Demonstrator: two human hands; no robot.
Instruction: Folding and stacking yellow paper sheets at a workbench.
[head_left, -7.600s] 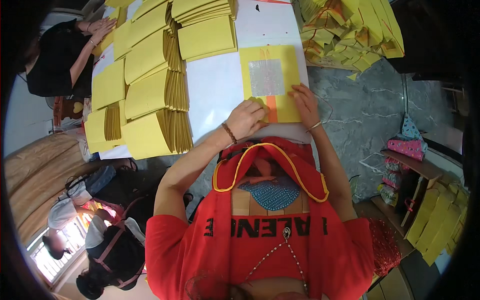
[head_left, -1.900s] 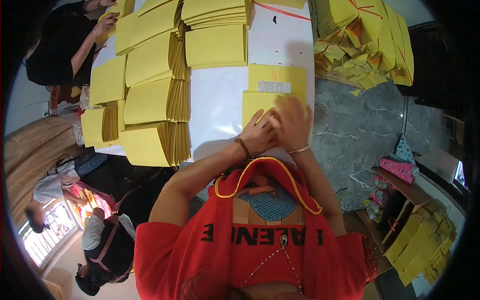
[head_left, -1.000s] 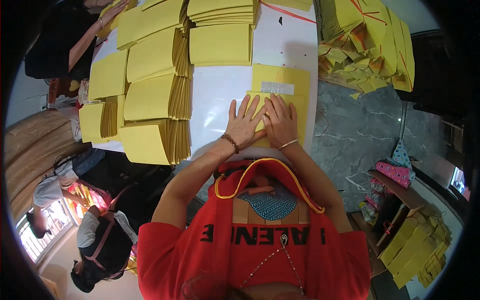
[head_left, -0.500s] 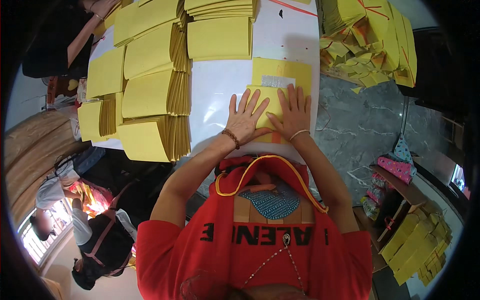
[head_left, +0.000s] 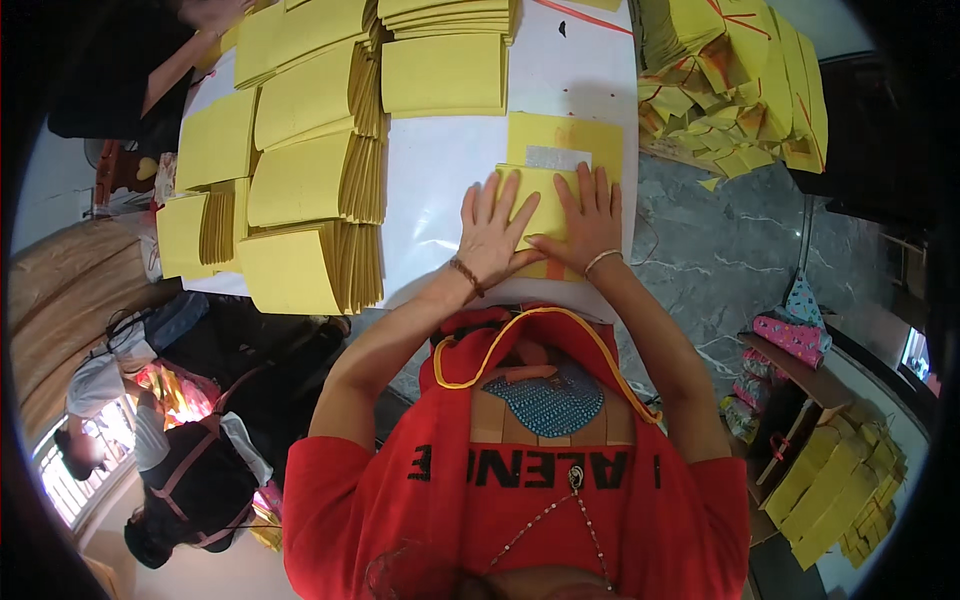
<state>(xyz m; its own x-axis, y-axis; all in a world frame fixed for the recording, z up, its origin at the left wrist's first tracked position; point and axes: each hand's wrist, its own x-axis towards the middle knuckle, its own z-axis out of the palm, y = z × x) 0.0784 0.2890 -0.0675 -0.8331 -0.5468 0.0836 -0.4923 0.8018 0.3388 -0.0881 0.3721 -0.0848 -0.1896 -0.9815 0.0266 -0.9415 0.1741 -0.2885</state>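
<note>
A flat yellow paper sheet (head_left: 597, 134) is lying on the white-covered table (head_left: 435, 190), at its near right corner, with a rectangular silvery patch (head_left: 558, 158) showing on its far part and an orange stripe (head_left: 555, 270) showing at its near edge. A yellow paper layer (head_left: 541, 195) is covering the near side of the patch. The person's left hand (head_left: 490, 230) is resting at the sheet's left side, fingers fanning wide, some lying on the paper and the outermost reaching past its edge. The right hand (head_left: 590, 225) is pressing flat on the right half, its fingers spreading too and gripping nothing; the thumbs are almost meeting, though I cannot tell whether they are touching. To the left, thick stacks of folded yellow paper (head_left: 300, 180) are filling the table, and a red strip (head_left: 585, 15) is lying at the far side. Beyond the right edge, a heap of yellow paper with red strips (head_left: 745, 90) is standing over the grey marbled floor (head_left: 720, 230). At the far left, a co-worker in black (head_left: 115, 85) is reaching toward the stacks.
</note>
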